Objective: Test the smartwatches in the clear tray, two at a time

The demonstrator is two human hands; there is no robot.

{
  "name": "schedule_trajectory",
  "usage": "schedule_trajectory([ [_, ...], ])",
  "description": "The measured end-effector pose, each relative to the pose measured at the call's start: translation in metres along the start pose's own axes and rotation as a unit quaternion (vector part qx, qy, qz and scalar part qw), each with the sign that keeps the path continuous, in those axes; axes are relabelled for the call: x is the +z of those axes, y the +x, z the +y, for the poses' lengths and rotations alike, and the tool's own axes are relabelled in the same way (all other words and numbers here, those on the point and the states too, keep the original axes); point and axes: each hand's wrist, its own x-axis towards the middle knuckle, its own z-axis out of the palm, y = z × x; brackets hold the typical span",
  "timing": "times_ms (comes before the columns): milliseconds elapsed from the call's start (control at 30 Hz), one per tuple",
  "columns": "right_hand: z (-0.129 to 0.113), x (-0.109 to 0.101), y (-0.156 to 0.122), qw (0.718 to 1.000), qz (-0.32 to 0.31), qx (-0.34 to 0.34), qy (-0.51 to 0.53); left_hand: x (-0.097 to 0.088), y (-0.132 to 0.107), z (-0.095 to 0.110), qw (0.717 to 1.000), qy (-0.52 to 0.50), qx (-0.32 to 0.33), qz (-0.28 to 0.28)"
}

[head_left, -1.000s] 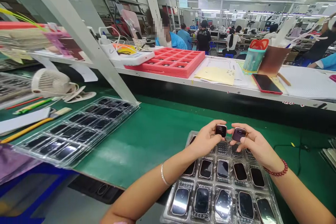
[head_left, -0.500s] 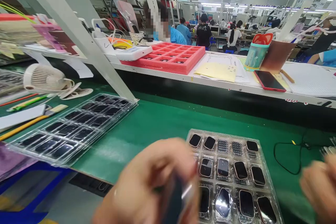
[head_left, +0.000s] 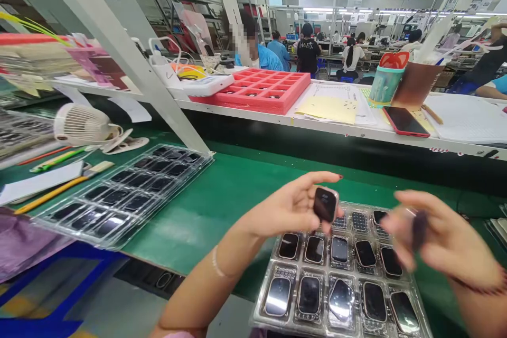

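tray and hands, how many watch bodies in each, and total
clear blister tray: 11 watch bodies
left hand: 1 watch body
right hand: 1, blurred
total: 13
the tray's back left corner is hidden by the left hand, so it is not counted

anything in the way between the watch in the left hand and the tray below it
Only the left hand's own fingers sit under the smartwatch case. Past them, nothing visible stands between it and the clear blister tray.
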Motion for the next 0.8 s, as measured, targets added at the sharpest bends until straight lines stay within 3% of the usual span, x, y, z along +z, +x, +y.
schedule_trajectory([
  [67,0.01,0.004,0.02,0.997,-0.003,-0.051,-0.05,-0.004,0.037,-0.013,0.997,0.065,0.017,-0.038],
  [133,0.026,0.006,0.042,0.992,0.019,-0.075,-0.103,-0.007,0.063,-0.031,0.992,0.127,0.02,0.015],
  [200,0.043,0.004,0.06,0.988,0.047,-0.061,-0.132,-0.01,0.075,-0.049,0.986,0.164,0.013,0.028],
  [367,0.07,0.0,0.07,0.989,0.04,-0.063,-0.126,-0.02,0.079,-0.073,0.987,0.16,0.005,0.023],
  [800,0.077,-0.002,0.071,0.986,0.028,-0.054,-0.156,-0.027,0.082,-0.081,0.988,0.144,0.017,0.061],
])
